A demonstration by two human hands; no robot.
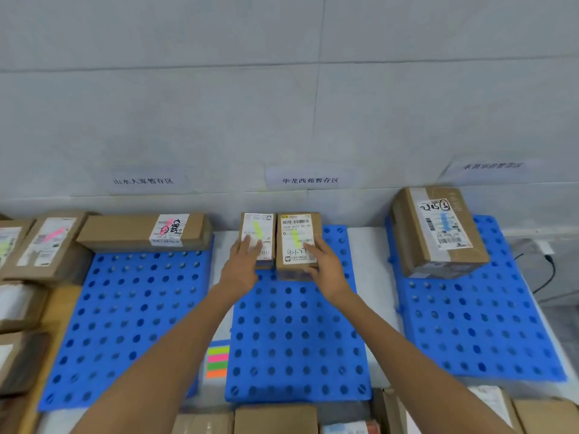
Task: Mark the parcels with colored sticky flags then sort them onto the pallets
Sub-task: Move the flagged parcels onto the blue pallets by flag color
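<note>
Ahead, parcels (296, 227) at pallet's (297, 339) far edge

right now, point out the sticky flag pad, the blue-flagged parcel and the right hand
sticky flag pad (217, 359): head view, pink strip
blue-flagged parcel (443, 228): head view, top label
right hand (326, 266): head view, back of the hand

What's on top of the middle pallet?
Two yellow-flagged parcels at its far end: the left parcel under the left hand, the right parcel under the right hand. Whatever's beneath them is hidden.
</note>
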